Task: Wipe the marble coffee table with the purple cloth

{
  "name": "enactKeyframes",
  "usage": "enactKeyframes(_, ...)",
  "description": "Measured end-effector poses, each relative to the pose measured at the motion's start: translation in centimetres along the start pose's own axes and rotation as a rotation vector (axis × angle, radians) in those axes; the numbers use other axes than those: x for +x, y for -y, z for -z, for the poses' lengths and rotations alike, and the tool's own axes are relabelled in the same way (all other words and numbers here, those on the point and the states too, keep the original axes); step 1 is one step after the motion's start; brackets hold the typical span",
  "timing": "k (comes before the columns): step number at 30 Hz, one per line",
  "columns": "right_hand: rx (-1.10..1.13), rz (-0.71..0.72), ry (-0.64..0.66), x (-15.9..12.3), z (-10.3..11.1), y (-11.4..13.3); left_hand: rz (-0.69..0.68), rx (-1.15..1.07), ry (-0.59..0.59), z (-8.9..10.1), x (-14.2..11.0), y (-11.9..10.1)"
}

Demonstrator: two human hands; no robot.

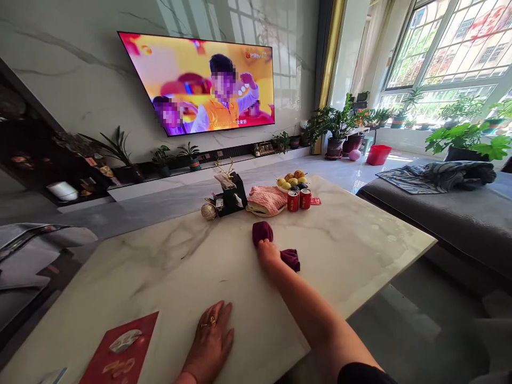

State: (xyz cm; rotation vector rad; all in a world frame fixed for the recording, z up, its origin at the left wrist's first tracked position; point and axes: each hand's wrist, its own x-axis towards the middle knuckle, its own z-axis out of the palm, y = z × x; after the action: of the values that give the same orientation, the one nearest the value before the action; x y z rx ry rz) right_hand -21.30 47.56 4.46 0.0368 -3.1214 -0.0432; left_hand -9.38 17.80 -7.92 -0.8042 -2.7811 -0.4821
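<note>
My right hand (pixel 269 254) reaches forward over the marble-patterned table (pixel 172 266) and is closed on a dark maroon cloth (pixel 262 233). The cloth lies bunched on the tabletop, with one part beyond my fingers and another part sticking out to the right of my wrist. My left hand (pixel 211 333) rests flat on the table near the front edge, its fingers stretched out and a ring on one of them. Nothing is in it. To its left lies a red printed booklet or card (pixel 124 346).
At the table's far side stand a black tissue box (pixel 234 196), a round ornament (pixel 208 212), a pink cloth (pixel 266 199), two red cans (pixel 293 201) and a fruit bowl (pixel 283 186). A dark sofa seat (pixel 432 213) is at right. A television (pixel 200 85) hangs on the wall.
</note>
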Motion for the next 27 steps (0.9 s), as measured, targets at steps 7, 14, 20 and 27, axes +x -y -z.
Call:
enactKeyframes(7, 0.04, 0.276, -0.028, -8.6, -1.1, 8.4, -0.002, 0.009, 0.013, 0.8, 0.6, -0.5)
enactKeyframes(14, 0.048, 0.282, -0.074, -13.6, -1.7, 2.3, -0.07, 0.017, -0.049, 0.1, 1.5, 0.6)
enactKeyframes(20, 0.086, -0.295, 0.0, -16.6, -0.4, -16.2, -0.15, 0.032, -0.084, 0.1, 1.6, 1.0)
enactKeyframes(27, 0.004, -0.78, -0.106, -23.2, 0.7, -32.8, -0.153, 0.03, -0.127, 0.1, 1.2, 0.7)
